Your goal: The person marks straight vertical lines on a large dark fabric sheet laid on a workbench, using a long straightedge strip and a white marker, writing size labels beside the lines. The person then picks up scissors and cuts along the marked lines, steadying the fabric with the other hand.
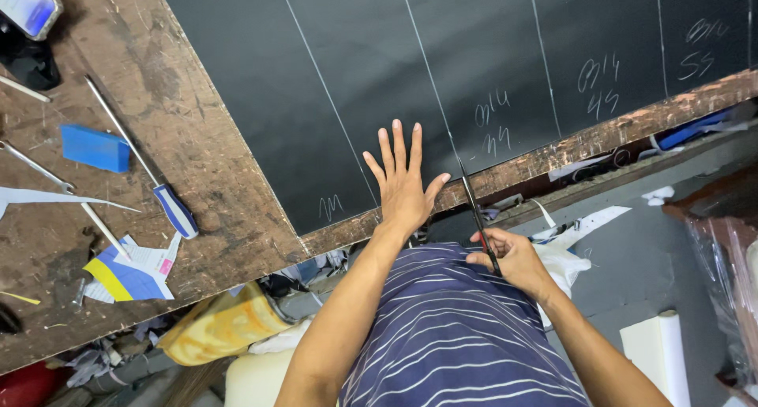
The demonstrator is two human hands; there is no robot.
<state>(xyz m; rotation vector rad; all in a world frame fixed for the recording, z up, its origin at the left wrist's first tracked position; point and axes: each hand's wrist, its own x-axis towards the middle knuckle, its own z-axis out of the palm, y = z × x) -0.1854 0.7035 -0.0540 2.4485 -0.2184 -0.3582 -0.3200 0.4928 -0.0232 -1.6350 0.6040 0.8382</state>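
Right hand (512, 257): lower centre-right, closed around the handles of the scissors (476, 213).
Scissors: long axis runs from the hand up and slightly left; blades meet the black sheet (379, 67) at the table edge (553, 154), on a chalk line.
Left hand (403, 182): flat, fingers spread, pressing the sheet just left of the blades.
Room: bare sheet stretches toward the top of the frame.
Far left: screwdriver (146, 170), blue block (95, 148).
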